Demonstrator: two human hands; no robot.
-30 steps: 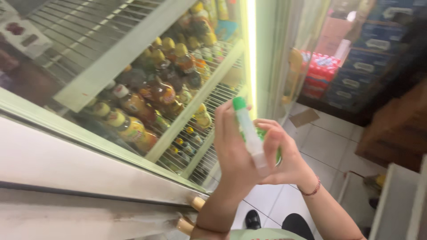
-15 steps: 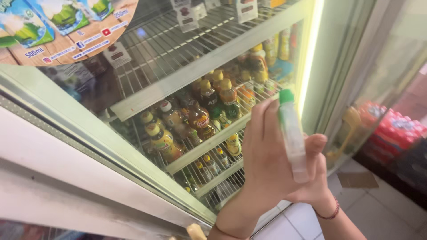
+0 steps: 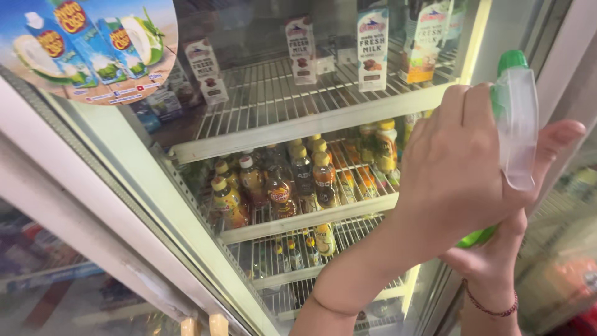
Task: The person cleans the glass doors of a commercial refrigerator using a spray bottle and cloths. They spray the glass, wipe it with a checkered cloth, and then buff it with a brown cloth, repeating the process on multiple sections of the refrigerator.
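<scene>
Fingers (image 3: 466, 118) wrap clear bottle (image 3: 519, 134) beside fridge shelf edge (image 3: 311, 124).

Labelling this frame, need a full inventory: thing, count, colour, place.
Spray bottle: one, clear with green cap, held at right.
Milk cartons: several, white and blue, top shelf.
Drink bottles: many, brown and amber with yellow caps, middle shelf.
Small bottles: a few, lower shelf.
Fridge door: one, white frame, open at left.
Round sticker: one, blue, on door glass.
Left hand: gripping the bottle.
Right hand: beneath, red wrist cord.
</scene>
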